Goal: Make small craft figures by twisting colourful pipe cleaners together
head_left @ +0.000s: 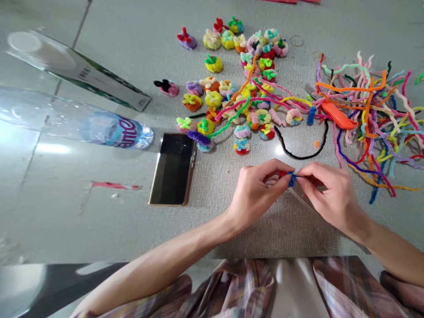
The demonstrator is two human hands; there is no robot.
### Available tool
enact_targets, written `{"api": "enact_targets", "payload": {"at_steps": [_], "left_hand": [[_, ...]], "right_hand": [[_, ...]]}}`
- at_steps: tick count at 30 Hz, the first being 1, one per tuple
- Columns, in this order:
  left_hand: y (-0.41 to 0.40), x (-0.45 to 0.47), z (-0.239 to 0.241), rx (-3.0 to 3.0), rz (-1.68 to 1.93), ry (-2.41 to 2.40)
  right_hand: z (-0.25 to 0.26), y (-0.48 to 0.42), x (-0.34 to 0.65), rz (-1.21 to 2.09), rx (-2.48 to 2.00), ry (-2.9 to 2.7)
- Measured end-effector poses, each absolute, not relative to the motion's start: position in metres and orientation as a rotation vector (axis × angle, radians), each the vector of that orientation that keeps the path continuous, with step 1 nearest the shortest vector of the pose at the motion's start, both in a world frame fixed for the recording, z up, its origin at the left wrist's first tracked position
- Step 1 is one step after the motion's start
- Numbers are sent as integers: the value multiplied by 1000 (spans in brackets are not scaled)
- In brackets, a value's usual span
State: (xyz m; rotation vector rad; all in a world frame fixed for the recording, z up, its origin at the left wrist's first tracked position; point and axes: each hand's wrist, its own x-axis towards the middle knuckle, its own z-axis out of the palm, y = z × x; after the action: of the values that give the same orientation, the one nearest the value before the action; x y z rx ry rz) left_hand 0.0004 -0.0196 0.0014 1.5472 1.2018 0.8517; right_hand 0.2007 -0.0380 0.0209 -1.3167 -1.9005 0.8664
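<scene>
While both hands meet above the near part of the grey table [205, 229], they work together on one small blue piece [292, 179] of fuzzy wire. The left hand [256, 190] holds this piece between the thumb and the index finger, which are pressed close together. The right hand [331, 194] also has its thumb and index finger brought narrowly together, and they pinch a thin blue end which points toward it. A bit of red [282, 174] shows beside the blue, at the left fingertips; it seems to belong to the same small object, but the fingers cover too much for me to be certain.

Beyond the hands, a black strand [300, 157] lies in a wide curve. Farther back, many small round ornaments [213, 98] stand in a loose group (most have a tuft of another colour on top), and several long strands cross over them. To the right is a tangled heap of coloured strands [367, 132], with an orange tool [338, 115] at its left side. A dark-screened phone [172, 168] lies left of the hands, near a clear bottle [115, 128] and a white carton [86, 73].
</scene>
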Motion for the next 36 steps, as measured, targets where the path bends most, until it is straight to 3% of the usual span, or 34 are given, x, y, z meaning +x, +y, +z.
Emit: {"api": "enact_targets", "payload": {"at_steps": [3,7,15,36], "left_hand": [[-20,1,1,1521,839,1233],[-21,2,-1,1560,867,1229],[-24,2,-7,1720,962,1186],[-25,3,-1,1651,940,1091]], "right_hand": [[20,-40,199,613,-1230,-2086],[20,-40,200,549,-1259,-2180],[28,-37,200,878,-1372,-1895],[21,-41,199,1258,-1463,-1585]]}}
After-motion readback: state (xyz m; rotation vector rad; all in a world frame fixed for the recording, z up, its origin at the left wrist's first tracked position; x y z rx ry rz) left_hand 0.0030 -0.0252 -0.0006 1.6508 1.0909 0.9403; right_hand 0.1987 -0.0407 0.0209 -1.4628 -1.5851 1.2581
